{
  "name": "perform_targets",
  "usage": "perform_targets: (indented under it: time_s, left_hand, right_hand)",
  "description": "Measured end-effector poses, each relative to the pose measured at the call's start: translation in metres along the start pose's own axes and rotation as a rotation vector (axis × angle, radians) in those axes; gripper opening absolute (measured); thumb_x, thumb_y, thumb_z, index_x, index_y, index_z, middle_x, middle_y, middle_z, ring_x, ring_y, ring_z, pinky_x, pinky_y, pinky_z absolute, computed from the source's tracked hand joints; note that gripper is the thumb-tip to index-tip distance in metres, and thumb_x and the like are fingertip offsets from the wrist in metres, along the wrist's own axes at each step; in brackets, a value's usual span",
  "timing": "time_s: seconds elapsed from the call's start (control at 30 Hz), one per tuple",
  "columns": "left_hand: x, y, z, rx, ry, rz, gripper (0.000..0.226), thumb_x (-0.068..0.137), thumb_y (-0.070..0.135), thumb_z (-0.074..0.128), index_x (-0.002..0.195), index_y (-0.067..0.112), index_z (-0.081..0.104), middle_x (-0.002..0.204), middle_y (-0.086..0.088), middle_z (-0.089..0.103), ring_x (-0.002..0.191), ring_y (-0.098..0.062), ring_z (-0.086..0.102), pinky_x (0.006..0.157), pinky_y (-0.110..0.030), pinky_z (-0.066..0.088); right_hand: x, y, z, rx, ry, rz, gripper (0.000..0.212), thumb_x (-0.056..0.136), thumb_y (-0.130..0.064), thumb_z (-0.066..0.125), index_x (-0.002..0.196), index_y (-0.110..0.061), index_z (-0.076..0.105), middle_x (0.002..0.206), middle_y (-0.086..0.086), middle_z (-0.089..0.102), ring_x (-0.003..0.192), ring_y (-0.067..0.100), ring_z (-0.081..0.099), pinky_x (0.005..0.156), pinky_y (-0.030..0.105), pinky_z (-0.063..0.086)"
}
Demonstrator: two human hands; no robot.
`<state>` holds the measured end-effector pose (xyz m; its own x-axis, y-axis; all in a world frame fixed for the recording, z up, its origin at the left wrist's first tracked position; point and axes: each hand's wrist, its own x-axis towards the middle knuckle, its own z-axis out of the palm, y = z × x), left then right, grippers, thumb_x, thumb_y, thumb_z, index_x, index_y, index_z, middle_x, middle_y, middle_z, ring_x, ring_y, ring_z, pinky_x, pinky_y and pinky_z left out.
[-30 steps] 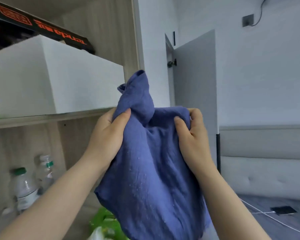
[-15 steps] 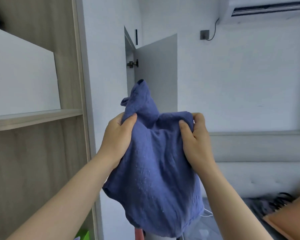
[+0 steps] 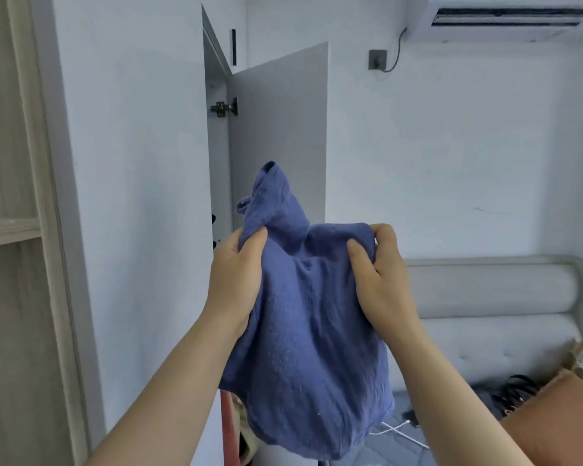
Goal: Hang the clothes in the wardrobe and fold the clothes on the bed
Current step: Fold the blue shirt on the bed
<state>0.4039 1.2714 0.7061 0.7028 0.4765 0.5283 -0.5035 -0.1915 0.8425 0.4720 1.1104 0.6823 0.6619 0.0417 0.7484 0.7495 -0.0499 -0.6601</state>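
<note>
The blue garment [image 3: 310,314] hung mid-air before the wardrobe door [image 3: 280,129] at 12 o'clock, its bunched top edge pinched in the closed left grip [image 3: 236,280] and right grip [image 3: 381,280]; soft, light and limp, it seemed best held by 2 top corners.

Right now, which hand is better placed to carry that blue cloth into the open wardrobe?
Probably the left hand: it grips the blue cloth on the side nearest the wardrobe opening. The right hand grips the side toward the bed.
</note>
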Motion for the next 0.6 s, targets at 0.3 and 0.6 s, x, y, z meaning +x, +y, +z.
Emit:
perform_targets:
  time_s: [0.3, 0.6]
  left_hand:
    - [0.066, -0.046, 0.041, 0.032, 0.077, 0.001, 0.021, 0.097, 0.034, 0.049, 0.092, 0.033, 0.069, 0.087, 0.012, 0.073, 0.083, -0.006, 0.069, 0.079, -0.031, 0.055]
    - [0.118, -0.09, 0.06, 0.005, 0.184, -0.084, 0.021, 0.095, 0.026, 0.054, 0.084, 0.018, 0.069, 0.082, 0.001, 0.073, 0.077, -0.01, 0.067, 0.065, -0.022, 0.054]
  right_hand:
    - [0.073, 0.071, 0.012, 0.051, -0.067, 0.007, 0.003, 0.099, -0.028, 0.046, 0.095, -0.028, 0.046, 0.084, -0.019, 0.061, 0.07, 0.001, 0.057, 0.056, 0.013, 0.045]
    - [0.123, 0.132, 0.027, 0.059, -0.127, 0.068, 0.005, 0.095, -0.026, 0.05, 0.091, -0.028, 0.051, 0.069, -0.01, 0.057, 0.058, 0.002, 0.049, 0.053, 0.015, 0.042]
